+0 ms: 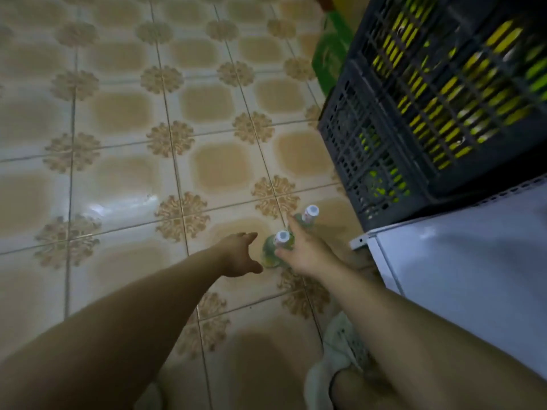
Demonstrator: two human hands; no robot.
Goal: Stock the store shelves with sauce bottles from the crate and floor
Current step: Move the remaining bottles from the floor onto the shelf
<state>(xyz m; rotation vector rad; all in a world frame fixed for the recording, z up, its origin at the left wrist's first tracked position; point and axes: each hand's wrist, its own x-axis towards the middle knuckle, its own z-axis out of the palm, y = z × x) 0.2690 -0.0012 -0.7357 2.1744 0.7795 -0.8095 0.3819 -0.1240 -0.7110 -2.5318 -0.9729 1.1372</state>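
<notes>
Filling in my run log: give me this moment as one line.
stage: reach | left hand: open, beside near sauce bottle | right hand: open, at it | far sauce bottle: upright on floor

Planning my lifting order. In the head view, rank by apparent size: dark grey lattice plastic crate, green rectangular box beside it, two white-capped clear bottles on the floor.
1. Dark grey lattice plastic crate.
2. Green rectangular box, partly hidden.
3. Nearer white-capped bottle and farther white-capped bottle: alike, unranked; right hand partly covers both.
</notes>
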